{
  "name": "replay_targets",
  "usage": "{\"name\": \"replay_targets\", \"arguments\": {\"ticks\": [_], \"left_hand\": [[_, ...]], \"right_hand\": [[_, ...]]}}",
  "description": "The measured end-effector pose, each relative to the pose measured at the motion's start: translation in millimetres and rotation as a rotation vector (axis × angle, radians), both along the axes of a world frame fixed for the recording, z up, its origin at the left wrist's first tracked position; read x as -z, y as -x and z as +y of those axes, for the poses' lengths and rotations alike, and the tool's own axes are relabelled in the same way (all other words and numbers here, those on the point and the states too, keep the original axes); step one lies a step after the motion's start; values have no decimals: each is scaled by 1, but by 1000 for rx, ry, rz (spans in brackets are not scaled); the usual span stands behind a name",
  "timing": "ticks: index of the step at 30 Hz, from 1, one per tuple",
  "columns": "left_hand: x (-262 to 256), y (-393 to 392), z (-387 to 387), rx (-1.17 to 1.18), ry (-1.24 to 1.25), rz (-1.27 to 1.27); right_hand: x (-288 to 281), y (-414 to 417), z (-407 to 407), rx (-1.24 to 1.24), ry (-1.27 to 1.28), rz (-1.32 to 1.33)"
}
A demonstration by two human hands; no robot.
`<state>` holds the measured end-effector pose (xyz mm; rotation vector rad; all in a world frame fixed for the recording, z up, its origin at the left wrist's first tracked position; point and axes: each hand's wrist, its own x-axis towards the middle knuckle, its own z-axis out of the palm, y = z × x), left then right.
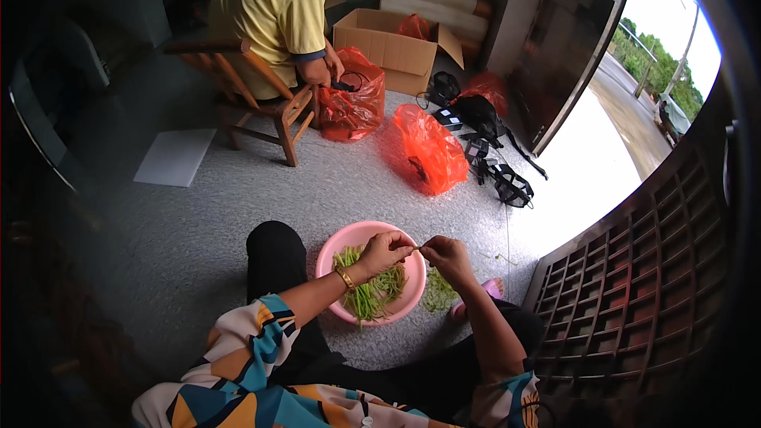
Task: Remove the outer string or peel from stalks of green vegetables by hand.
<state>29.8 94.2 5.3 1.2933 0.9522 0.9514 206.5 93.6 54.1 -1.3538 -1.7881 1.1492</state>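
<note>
Over the right rim of a pink plastic basin [324, 261], my left hand [383, 254] and my right hand [447, 257] come close together, fingertips pinched on the two ends of a short green stem piece [418, 248]. Thin green vegetable stems [368, 294] lie in a loose heap in the basin, below my left hand, and a few reach over its near rim. Beneath my right forearm, a small pile of green scraps [439, 292] rests on the speckled floor. The basin stands on the floor between my knees.
Ahead, a person in a yellow shirt [267, 18] sits on a wooden chair [285, 113], hands at a red plastic bag [359, 95]. Another red bag [431, 151], black straps and devices [484, 125] and a cardboard box [383, 59] stand nearby. A lattice door [636, 285] is at my right.
</note>
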Motion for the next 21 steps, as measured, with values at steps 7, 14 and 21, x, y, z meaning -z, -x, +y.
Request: {"name": "replay_targets", "arguments": {"ticks": [7,14,21], "left_hand": [[6,-1,1,-1,-4,-13],[6,-1,-1,-48,-78,-16],[3,0,-2,-30,-80,4]], "right_hand": [[5,1,0,26,55,79],[7,1,-1,12,-27,-30],[5,4,-4,2,-34,-54]]}}
